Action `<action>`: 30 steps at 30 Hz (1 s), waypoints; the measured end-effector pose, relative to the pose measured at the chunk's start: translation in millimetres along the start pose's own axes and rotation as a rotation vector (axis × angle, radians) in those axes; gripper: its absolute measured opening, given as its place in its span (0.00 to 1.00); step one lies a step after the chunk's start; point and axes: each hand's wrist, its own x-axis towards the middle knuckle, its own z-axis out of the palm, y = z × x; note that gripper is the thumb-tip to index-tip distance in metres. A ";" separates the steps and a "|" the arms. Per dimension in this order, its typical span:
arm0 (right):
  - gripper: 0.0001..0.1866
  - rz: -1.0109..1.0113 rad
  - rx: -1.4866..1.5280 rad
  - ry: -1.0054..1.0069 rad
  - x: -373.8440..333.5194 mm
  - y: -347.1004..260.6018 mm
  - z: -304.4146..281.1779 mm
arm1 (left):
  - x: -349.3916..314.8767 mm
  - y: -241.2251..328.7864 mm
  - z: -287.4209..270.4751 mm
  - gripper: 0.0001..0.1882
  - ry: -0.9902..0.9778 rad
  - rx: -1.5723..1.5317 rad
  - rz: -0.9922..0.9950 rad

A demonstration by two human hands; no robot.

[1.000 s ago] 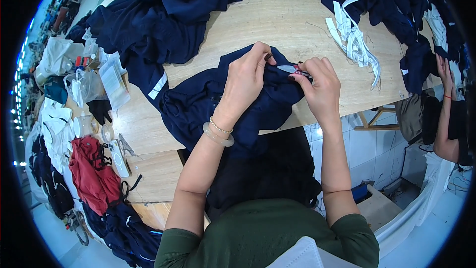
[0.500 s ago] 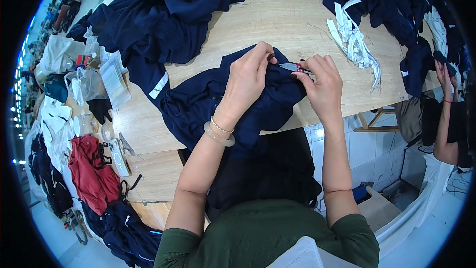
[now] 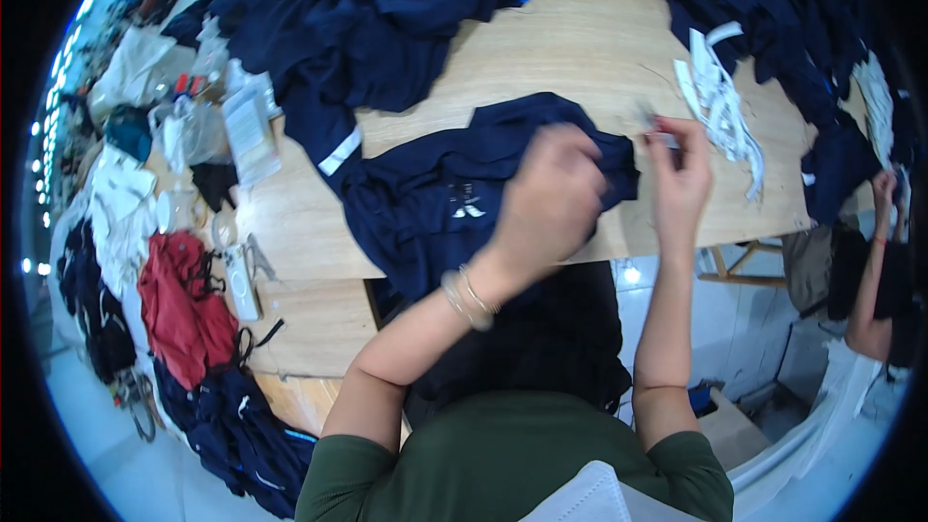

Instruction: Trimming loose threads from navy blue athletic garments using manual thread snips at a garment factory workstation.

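A navy garment [image 3: 416,174] with a small white print lies spread on the table. My left hand [image 3: 553,198], with bracelets at the wrist, hovers over its right part. Its fingers look curled but are smeared by motion, so I cannot make out whether they grip cloth. Just off the garment's right edge, my right hand [image 3: 684,174] is closed around a small pair of thread snips [image 3: 647,119]. The blades point up and away from me, blurred, and the fingers hide most of the handles.
Navy garments [image 3: 377,29] are heaped at the far left, more [image 3: 773,29] at the far right. White strips [image 3: 720,106] lie on the wooden table [image 3: 541,58]. At left are plastic bags [image 3: 198,130], a phone [image 3: 242,280] and a red bag [image 3: 184,300]. Another person's arm [image 3: 875,271] shows at right.
My right hand has moved right with the snips, away from the cloth. My left hand has shifted right and nearer me, uncovering the garment's white print. The whole view has shifted slightly.
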 end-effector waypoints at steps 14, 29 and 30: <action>0.12 0.320 0.439 -0.398 10.4 18.6 60.4 | -62.1 -69.2 -104.7 0.39 -0.250 0.774 -0.453; 0.07 -0.122 -0.023 -0.214 0.6 24.6 40.3 | -61.7 -56.1 -103.5 0.40 -0.111 0.778 -0.440; 0.07 -0.186 -0.111 -0.198 3.0 16.3 42.8 | -52.3 -53.7 -99.1 0.34 -0.061 0.646 -0.378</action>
